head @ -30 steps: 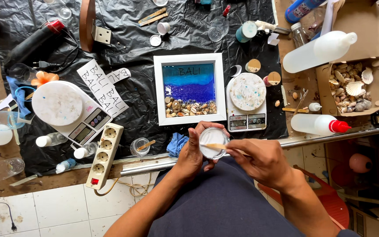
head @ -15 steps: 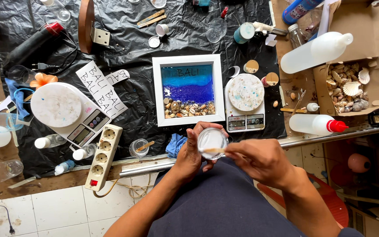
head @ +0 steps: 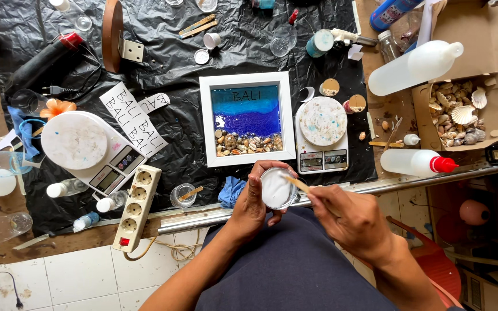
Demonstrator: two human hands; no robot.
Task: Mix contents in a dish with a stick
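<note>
Gripped tight: the left hand [head: 253, 203] wraps its fingers around a small clear cup [head: 278, 188] of white stuff, thumb over the near rim, palm cupping it from the left. The right hand [head: 350, 216] is closed on a thin wooden stick [head: 298, 184], pinched between thumb and forefinger, its tip lying across the cup's mouth; whether it dips into the white or only skims it is hard to say from above. Both forearms angle up from the lap, wrists bent inward, meeting just over the metal table edge [head: 410, 181].

The cup hangs just off that edge, near the bottom of the white frame [head: 246, 119] with its blue surface and row of shells. Right beside it sits a small scale [head: 323, 135] with a white disc on top. A blue cloth [head: 231, 190] lies just left of the left hand, with a glass [head: 183, 195] beyond it. A power strip [head: 137, 206] overhangs the edge well to the left. On the right, a red-capped bottle [head: 415, 163] lies along the edge. The dark lap below leaves open space between the arms.
</note>
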